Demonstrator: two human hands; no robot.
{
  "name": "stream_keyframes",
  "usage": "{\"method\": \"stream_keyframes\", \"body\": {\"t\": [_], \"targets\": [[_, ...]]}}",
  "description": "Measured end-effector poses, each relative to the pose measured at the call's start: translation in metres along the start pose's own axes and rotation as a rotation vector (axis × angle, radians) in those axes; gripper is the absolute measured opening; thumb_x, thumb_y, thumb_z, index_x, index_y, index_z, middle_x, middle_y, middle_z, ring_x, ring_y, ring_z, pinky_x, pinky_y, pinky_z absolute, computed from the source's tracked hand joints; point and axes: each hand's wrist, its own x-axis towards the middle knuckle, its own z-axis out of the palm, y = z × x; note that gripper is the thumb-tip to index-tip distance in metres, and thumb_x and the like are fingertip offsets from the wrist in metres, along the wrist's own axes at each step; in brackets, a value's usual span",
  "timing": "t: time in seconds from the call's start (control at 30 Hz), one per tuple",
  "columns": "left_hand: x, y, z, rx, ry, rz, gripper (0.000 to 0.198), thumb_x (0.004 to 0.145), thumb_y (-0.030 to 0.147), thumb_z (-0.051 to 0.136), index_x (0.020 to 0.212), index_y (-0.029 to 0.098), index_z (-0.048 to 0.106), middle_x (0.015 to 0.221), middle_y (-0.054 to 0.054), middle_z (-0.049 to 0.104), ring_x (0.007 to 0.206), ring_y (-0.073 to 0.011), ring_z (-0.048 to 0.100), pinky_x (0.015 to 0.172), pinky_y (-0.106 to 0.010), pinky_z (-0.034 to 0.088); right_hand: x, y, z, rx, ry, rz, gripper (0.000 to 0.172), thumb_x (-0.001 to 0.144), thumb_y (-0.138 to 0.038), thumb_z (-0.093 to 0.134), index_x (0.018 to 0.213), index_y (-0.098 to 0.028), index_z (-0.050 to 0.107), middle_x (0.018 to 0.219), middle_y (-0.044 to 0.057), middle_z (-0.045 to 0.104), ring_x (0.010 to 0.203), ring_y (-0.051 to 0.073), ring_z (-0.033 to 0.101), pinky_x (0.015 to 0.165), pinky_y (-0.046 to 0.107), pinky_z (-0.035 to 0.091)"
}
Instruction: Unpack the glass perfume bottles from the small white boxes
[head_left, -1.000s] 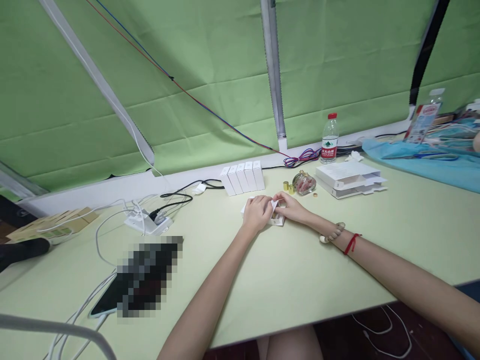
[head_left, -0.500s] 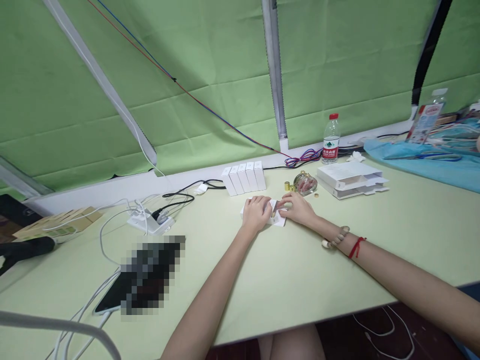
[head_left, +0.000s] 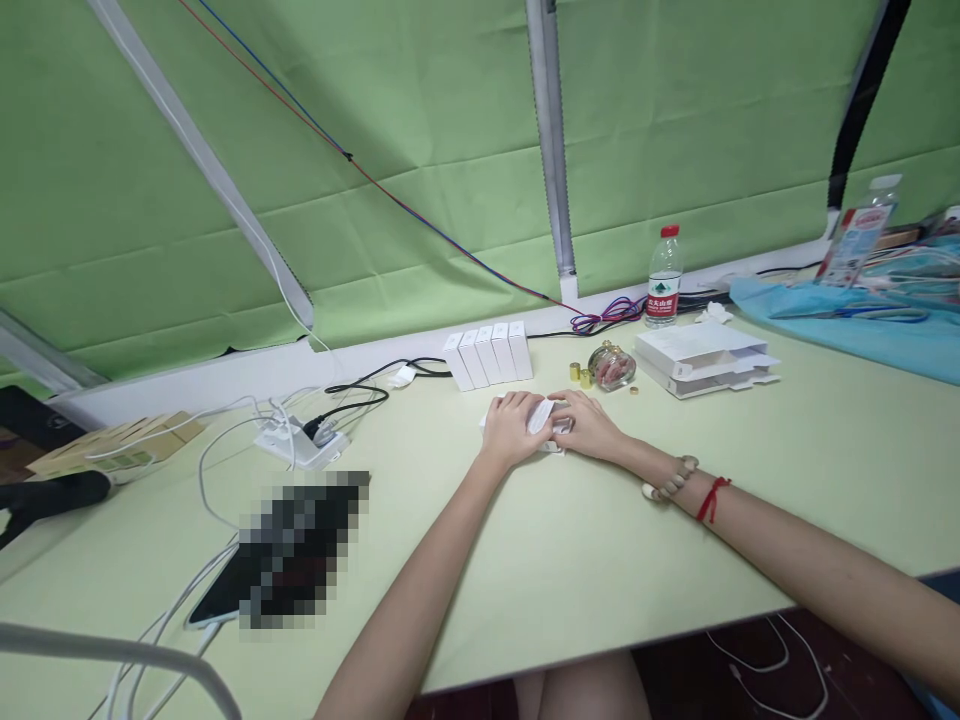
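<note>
Your left hand [head_left: 514, 430] is clamped on the white box [head_left: 539, 415], lying beneath it on the bench [head_left: 592, 560]; your right hand [head_left: 564, 420] curls at the box end facing it, but I can't tell if it pinches. Press lightly with the left, lest the box crumple

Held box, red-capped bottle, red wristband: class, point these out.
Held box [head_left: 539, 416]: head view, on a white panel.
Red-capped bottle [head_left: 663, 290]: head view, on its label.
Red wristband [head_left: 710, 498]: head view, on its band's middle.
</note>
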Motion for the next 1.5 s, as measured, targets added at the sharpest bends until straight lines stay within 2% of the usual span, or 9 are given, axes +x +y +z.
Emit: {"method": "stream_keyframes", "body": {"t": [0.17,0.33,0.63,0.77,0.9,1.0,1.17,1.33,1.5], "targets": [[0.001,0.001,0.001,0.009,-0.003,-0.006,0.03,0.074,0.031,0.052,0.103,0.024,0.057,0.105,-0.001,0.063,0.1,-0.0188,0.052,0.084,-0.035,0.035,0.003,0.006,0.0,0.041,0.026,0.0,0.015,0.071,-0.034,0.063,0.079,-0.024,0.072,0.113,0.008,0.056,0.108,0.024,0.048,0.093,0.044,0.036],[0.001,-0.004,0.0,0.043,-0.023,-0.023,0.03,0.077,0.03,0.048,0.104,0.024,0.057,0.106,-0.001,0.063,0.1,-0.0185,0.052,0.086,-0.035,0.035,0.007,0.018,-0.005,0.179,0.005,0.001,0.018,0.065,-0.032,0.069,0.078,-0.019,0.07,0.113,0.011,0.056,0.107,0.024,0.051,0.095,0.042,0.038],[-0.002,-0.022,-0.003,0.124,0.047,-0.243,0.029,0.081,0.032,0.043,0.101,0.022,0.06,0.104,-0.005,0.064,0.102,-0.0206,0.053,0.088,-0.036,0.036,0.009,0.02,-0.014,0.498,0.043,0.145,0.031,0.06,-0.027,0.073,0.088,-0.017,0.063,0.102,0.009,0.063,0.103,0.019,0.055,0.089,0.036,0.045],[-0.004,-0.026,-0.001,0.151,0.071,-0.323,0.033,0.082,0.036,0.04,0.102,0.019,0.06,0.106,-0.009,0.062,0.105,-0.0229,0.051,0.092,-0.04,0.035,0.01,0.02,-0.015,0.472,0.036,0.147,0.017,0.065,-0.028,0.069,0.077,-0.016,0.066,0.114,0.011,0.058,0.093,0.017,0.058,0.082,0.033,0.048],[-0.009,-0.037,-0.008,0.171,0.144,-0.588,0.049,0.087,0.045,0.025,0.12,0.017,0.049,0.119,-0.017,0.054,0.118,-0.0289,0.041,0.101,-0.059,0.019,0.009,0.022,-0.016,0.416,0.017,0.133,0.016,0.066,-0.03,0.067,0.077,-0.018,0.069,0.11,0.009,0.059,0.089,0.017,0.058,0.081,0.033,0.048],[-0.017,-0.056,-0.021,0.157,0.198,-0.846,0.062,0.087,0.053,0.014,0.129,0.016,0.041,0.124,-0.022,0.048,0.125,-0.034,0.033,0.096,-0.068,0.014,0.008,0.024,-0.016,0.407,0.004,0.131,0.017,0.065,-0.031,0.067,0.076,-0.018,0.071,0.107,0.009,0.058,0.085,0.017,0.059,0.078,0.033,0.049],[-0.033,-0.091,-0.042,0.112,0.188,-1.182,0.077,0.08,0.064,0.016,0.135,0.012,0.03,0.139,-0.029,0.026,0.132,-0.0451,0.011,0.083,-0.078,0.01,0.008,0.026,-0.013,0.422,0.011,0.153,0.02,0.064,-0.033,0.068,0.077,-0.017,0.07,0.107,0.01,0.059,0.078,0.015,0.059,0.072,0.03,0.051],[-0.038,-0.104,-0.047,0.128,0.098,-1.304,0.08,0.078,0.066,0.019,0.138,0.012,0.022,0.144,-0.028,0.013,0.133,-0.0457,0.005,0.084,-0.079,0.008,0.007,0.028,-0.011,0.428,0.01,0.168,0.021,0.065,-0.032,0.068,0.077,-0.016,0.07,0.109,0.01,0.059,0.083,0.016,0.059,0.075,0.03,0.05],[-0.036,-0.101,-0.047,0.08,0.079,-1.255,0.081,0.08,0.064,0.013,0.14,0.009,0.015,0.147,-0.025,0.006,0.135,-0.0409,0.001,0.089,-0.075,0.014,0.006,0.03,-0.011,0.449,-0.011,0.18,0.024,0.066,-0.034,0.068,0.081,-0.015,0.069,0.109,0.011,0.059,0.083,0.017,0.06,0.074,0.031,0.051]]}}
